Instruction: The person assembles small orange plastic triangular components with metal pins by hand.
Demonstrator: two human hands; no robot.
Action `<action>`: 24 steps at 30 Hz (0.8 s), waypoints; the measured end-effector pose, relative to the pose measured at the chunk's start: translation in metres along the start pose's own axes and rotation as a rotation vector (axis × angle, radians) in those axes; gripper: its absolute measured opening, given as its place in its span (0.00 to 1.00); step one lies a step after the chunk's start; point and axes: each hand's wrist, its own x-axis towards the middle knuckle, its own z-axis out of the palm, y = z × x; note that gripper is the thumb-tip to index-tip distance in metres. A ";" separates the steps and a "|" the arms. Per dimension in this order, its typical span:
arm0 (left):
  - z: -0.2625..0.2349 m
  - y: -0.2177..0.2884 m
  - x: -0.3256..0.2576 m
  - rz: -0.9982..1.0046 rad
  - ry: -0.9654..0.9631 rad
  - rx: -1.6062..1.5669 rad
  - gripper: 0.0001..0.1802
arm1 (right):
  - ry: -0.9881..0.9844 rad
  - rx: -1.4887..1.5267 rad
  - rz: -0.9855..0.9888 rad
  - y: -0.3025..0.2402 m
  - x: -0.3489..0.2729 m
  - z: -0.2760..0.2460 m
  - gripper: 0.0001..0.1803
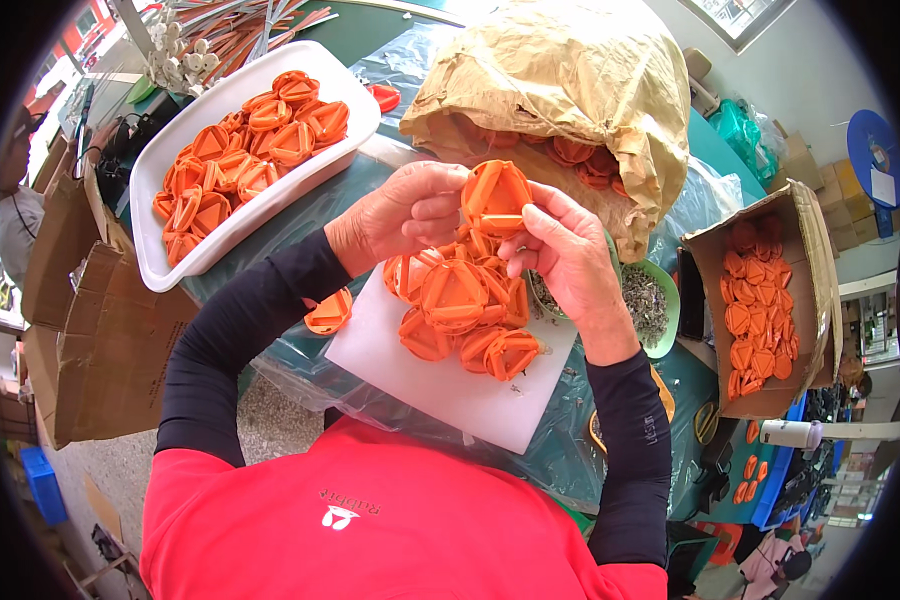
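Observation:
Between my two hands, above the work table, is a round orange plastic part [496,198] with a raised triangular frame on its face. My left hand [410,208] pinches its left edge, fingers curled. On the other side my right hand [568,240] grips the part with thumb and fingers. Below them a heap of similar orange parts [454,296] lies on a white board [420,385]. One more loose orange part [329,313] rests left of the board. Behind my right hand a green bowl [660,305] holds small greyish bits, perhaps screws.
A white tub [150,235] full of orange parts stands at the left. A brown paper sack [570,80] with more sits at the back. To the right, a cardboard box [815,290] holds many others. A person [18,210] is at the far left edge.

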 end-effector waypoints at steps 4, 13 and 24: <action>-0.002 -0.004 0.000 -0.058 0.026 -0.051 0.09 | 0.058 -0.082 -0.004 -0.002 -0.006 0.000 0.20; -0.002 -0.006 0.011 -0.034 0.104 0.054 0.07 | 0.138 -0.194 -0.032 -0.003 -0.010 -0.004 0.21; -0.054 0.029 0.069 0.430 0.374 1.669 0.10 | 0.915 -0.444 0.097 -0.058 -0.148 -0.228 0.20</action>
